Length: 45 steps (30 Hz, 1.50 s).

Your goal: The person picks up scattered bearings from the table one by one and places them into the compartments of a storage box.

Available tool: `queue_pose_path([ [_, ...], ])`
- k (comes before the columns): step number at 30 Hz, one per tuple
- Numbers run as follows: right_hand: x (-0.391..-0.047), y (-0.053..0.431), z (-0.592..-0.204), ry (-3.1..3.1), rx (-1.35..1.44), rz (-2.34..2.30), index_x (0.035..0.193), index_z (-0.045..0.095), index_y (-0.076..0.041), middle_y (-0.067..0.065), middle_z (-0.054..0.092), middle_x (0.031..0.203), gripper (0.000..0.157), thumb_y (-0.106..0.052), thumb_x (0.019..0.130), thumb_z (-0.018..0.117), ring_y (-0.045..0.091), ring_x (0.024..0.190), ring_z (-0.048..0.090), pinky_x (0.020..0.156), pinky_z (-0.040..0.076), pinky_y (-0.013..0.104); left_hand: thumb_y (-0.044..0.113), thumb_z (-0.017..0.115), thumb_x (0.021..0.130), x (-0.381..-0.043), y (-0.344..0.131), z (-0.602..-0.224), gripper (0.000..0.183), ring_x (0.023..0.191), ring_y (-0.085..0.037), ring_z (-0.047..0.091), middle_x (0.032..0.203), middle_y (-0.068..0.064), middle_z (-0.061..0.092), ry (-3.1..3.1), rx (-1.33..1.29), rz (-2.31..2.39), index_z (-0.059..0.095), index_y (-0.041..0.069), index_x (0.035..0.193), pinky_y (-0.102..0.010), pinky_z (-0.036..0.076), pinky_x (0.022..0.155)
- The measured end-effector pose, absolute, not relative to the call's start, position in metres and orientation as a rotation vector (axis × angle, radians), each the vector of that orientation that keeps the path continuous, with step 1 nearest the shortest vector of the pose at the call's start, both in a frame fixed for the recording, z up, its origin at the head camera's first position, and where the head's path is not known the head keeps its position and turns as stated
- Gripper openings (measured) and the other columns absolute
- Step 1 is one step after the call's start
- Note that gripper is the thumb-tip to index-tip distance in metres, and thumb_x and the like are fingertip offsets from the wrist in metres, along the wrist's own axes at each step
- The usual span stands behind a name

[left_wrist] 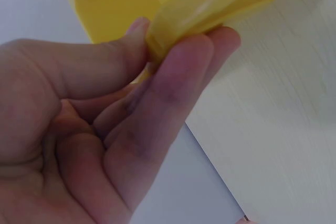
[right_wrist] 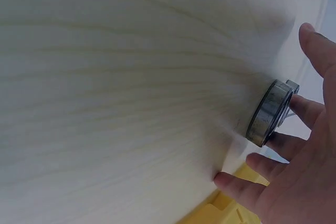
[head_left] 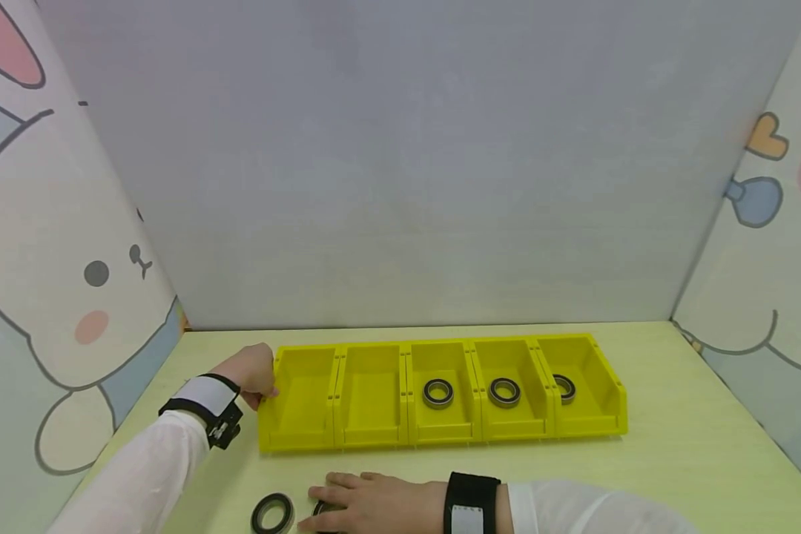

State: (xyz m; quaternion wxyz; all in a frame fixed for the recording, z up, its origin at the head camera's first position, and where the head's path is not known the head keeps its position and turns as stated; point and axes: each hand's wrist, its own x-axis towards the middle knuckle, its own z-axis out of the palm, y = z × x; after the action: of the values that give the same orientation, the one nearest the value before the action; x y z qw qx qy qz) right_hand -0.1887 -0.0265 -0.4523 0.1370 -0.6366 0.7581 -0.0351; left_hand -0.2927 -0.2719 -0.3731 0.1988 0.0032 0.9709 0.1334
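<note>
A row of joined yellow bins (head_left: 374, 437) stands on the table. My left hand (head_left: 252, 371) pinches the left end wall between thumb and fingers; the left wrist view shows the thumb against this yellow wall (left_wrist: 181, 17). Near the table's front, my right hand (head_left: 380, 504) rests over a ball bearing (head_left: 320, 509) and hides most of it. In the right wrist view the fingers are spread and extended, some touching the bearing (right_wrist: 269, 114), which lies flat on the table. A second bearing (head_left: 258, 517) lies just left of that hand.
The middle bin holds a bearing (head_left: 438, 405), and the bin to its right has another bearing (head_left: 505, 404). In the far right bin a bearing (head_left: 569, 389) is partly hidden by the divider. A grey wall (head_left: 427, 185) rises behind the table, with cartoon-printed panels at both sides.
</note>
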Motion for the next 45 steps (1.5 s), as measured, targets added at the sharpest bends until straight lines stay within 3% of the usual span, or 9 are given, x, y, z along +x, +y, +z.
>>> queue_pose_path([
  [5, -0.189, -0.03, -0.455, 2.247, -1.945, -0.095, 0.142, 0.041, -0.025, 0.001, 0.041, 0.145, 0.047, -0.04, 0.098, 0.046, 0.009, 0.126, 0.043, 0.097, 0.042, 0.016, 0.005, 0.07, 0.083, -0.293, -0.272, -0.373, 0.013, 0.051, -0.015, 0.065, 0.068, -0.01, 0.063, 2.714, -0.005, 0.38, 0.061, -0.005, 0.084, -0.024, 0.056, 0.052],
  [13, -0.188, -0.042, -0.453, 2.281, -2.037, -0.101, 0.124, 0.06, -0.022, -0.007, 0.06, 0.118, 0.028, -0.028, 0.098, 0.052, 0.001, 0.101, 0.053, 0.086, 0.04, 0.007, 0.005, 0.07, 0.084, -0.291, -0.271, -0.373, 0.014, 0.05, -0.015, 0.064, 0.07, -0.01, 0.062, 2.722, 0.002, 0.356, 0.059, -0.004, 0.084, -0.024, 0.057, 0.052],
  [23, -0.187, -0.048, -0.446, 2.289, -2.054, 0.0, 0.116, 0.064, -0.025, -0.011, 0.062, 0.107, 0.022, -0.029, 0.095, 0.057, -0.002, 0.089, 0.051, 0.077, 0.041, 0.006, 0.005, 0.07, 0.083, -0.292, -0.273, -0.375, 0.014, 0.049, -0.015, 0.064, 0.068, -0.01, 0.062, 2.726, 0.006, 0.363, 0.06, -0.004, 0.082, -0.024, 0.056, 0.051],
  [31, -0.191, -0.046, -0.439, 2.31, -2.011, 0.094, 0.119, 0.062, -0.025, -0.01, 0.06, 0.111, 0.027, -0.027, 0.092, 0.061, 0.0, 0.093, 0.051, 0.078, 0.042, 0.007, 0.006, 0.07, 0.083, -0.291, -0.271, -0.372, 0.015, 0.05, -0.015, 0.064, 0.068, -0.01, 0.062, 2.724, 0.005, 0.339, 0.06, -0.004, 0.082, -0.024, 0.056, 0.052],
  [38, -0.205, -0.048, -0.405, 2.395, -1.998, 0.132, 0.12, 0.063, -0.02, -0.006, 0.06, 0.103, 0.036, -0.022, 0.085, 0.07, 0.004, 0.086, 0.051, 0.074, 0.042, 0.011, 0.008, 0.07, 0.084, -0.292, -0.272, -0.373, 0.015, 0.05, -0.014, 0.064, 0.068, -0.01, 0.061, 2.718, 0.002, 0.324, 0.06, -0.003, 0.081, -0.024, 0.056, 0.052],
  [45, -0.23, -0.048, -0.377, 2.538, -1.901, 0.087, 0.119, 0.063, -0.017, -0.003, 0.062, 0.103, 0.034, -0.021, 0.087, 0.068, 0.009, 0.092, 0.053, 0.085, 0.045, 0.016, 0.008, 0.07, 0.084, -0.291, -0.274, -0.374, 0.015, 0.05, -0.015, 0.064, 0.068, -0.01, 0.061, 2.726, -0.008, 0.351, 0.06, -0.003, 0.083, -0.026, 0.057, 0.054],
])
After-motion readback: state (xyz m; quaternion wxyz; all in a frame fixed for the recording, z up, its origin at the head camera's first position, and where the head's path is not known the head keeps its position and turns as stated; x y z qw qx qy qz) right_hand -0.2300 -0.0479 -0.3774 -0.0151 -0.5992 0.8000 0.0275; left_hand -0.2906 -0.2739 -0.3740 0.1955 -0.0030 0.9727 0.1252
